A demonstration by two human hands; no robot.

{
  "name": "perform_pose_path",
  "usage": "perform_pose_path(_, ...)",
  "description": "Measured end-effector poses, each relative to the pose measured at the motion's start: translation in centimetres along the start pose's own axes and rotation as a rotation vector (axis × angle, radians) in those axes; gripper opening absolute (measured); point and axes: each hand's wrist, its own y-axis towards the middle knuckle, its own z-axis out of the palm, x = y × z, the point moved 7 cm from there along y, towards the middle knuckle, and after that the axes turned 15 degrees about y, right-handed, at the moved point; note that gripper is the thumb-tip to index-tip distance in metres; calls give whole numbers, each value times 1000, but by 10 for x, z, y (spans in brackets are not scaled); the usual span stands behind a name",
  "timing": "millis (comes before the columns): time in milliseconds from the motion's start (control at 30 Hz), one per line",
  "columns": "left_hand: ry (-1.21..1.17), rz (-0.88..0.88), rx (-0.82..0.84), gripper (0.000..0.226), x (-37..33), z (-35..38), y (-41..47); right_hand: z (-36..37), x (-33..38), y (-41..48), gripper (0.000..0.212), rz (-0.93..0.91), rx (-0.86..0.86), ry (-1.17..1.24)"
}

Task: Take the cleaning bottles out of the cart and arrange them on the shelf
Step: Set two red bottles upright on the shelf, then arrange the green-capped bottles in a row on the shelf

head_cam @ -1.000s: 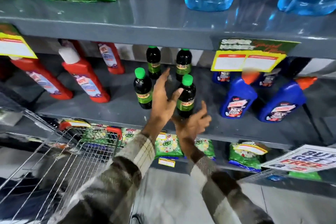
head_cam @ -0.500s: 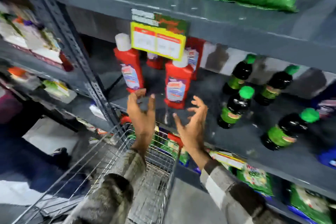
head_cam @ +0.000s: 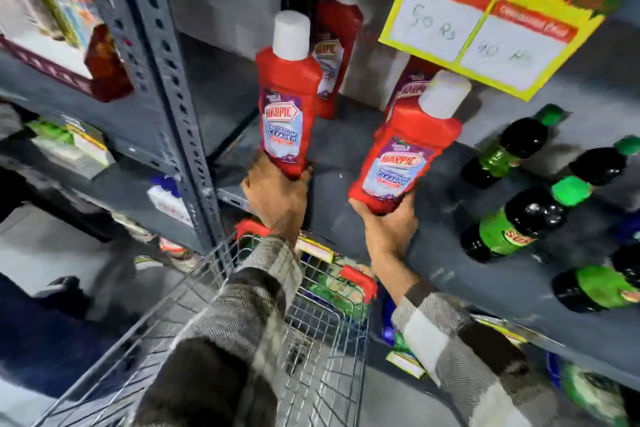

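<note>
Left hand [head_cam: 277, 199]: fingers wrapped round the base of a red bottle [head_cam: 287, 104], near the shelf's [head_cam: 450, 253] left front corner.
Right hand [head_cam: 389, 227]: fingers clasp a second red bottle [head_cam: 405, 152], tilted right.
Cart [head_cam: 322, 340]: below.

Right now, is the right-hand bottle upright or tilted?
Tilted. The red bottle in the right hand leans, its white cap pointing up-right.

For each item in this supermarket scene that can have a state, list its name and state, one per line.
Left hand: gripping left red bottle at base.
Right hand: gripping right red bottle, tilted.
Both white caps: on.
Dark green-capped bottles: capped, standing on the shelf.
Cart: contents unclear.
</note>
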Motion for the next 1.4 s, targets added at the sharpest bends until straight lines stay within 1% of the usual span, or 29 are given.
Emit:
perform_pose_path(100,-6,27,-42,96,1,0,0,4,-1,2,75,10,4,-17)
perform_pose_path(200,28,41,-50,98,-2,-2,1,5,-2,3,72,5,1,-8)
perform_pose_path(300,57,35,-42,97,-2,1,4,9,-1,5,73,11,-1,15)
perform_pose_path(400,61,40,-42,91,-3,2,5,11,-2,6,69,28,4,55)
perform_pose_path(467,53,34,-44,88,-2,1,6,12,-4,7,69,21,10,60)
perform_pose_path(733,25,25,-42,90,-1,2,5,14,-8,10,76,-13,39,81)
perform_pose_path(833,4,25,-39,96,-1,2,4,14,-7,10,77,-9,55,100)
perform_pose_path(900,-4,27,-31,107,-2,2,3,12,-8,11,75,5,61,100)
perform_pose_path(933,-2,21,-29,116,-4,0,1,11,-8,11,76,10,69,97)
perform_pose_path(1000,-60,-25,-53,132,-4,-9,-5,8,-11,10,88,15,94,110)
perform_pose_path(1033,-139,-49,-95,134,-5,-15,-13,3,-12,8,96,14,108,123)
perform_pose_path(1100,-290,-73,-244,126,-1,-31,-35,-10,-11,-6,109,-28,145,120)
perform_pose_path(1133,-337,-55,-314,117,-4,-36,-52,-22,-10,-14,110,-64,155,115)
perform_pose_path(1167,-380,-16,-345,108,-12,-38,-72,-39,-9,-21,107,-106,152,113)
perform_pose_path(1200,-417,37,-336,98,-23,-36,-91,-57,-9,-27,100,-150,142,121)
perform_pose_path(1300,-491,275,-218,80,-73,-21,-146,-115,-13,-33,81,-249,20,165)
perform_pose_path(1400,-546,485,-22,74,-130,0,-199,-179,-25,-24,72,-279,-192,204)
